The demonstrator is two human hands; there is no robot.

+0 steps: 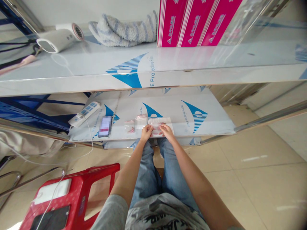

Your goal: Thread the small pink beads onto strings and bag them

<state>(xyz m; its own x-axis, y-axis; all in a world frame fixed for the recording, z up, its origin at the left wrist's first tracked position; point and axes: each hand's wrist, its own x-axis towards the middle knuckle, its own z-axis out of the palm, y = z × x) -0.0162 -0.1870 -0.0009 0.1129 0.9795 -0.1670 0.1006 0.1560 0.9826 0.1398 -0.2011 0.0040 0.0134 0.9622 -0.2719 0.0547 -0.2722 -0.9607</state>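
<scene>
Both hands meet over the front edge of the lower shelf [175, 95]. My left hand [146, 131] is closed, its fingers pinched at the left side of a small clear plastic bag [155, 127]. At the bag's right side, the fingers of my right hand [166, 131] are pinched too. Reddish bits show in or under the bag. A white sheet [168, 121] lies beneath the hands. Just left of them rests a stack of clear bags [141, 121], and beside it a small bag with pink-red pieces [129, 126].
On the lower shelf's left are a phone [105, 126] and a power strip [84, 114] with a white cable. The upper shelf [91, 67] holds pink boxes [171, 24], a striped cloth [127, 30] and a hair dryer [57, 38]. A red stool [81, 179] stands at lower left.
</scene>
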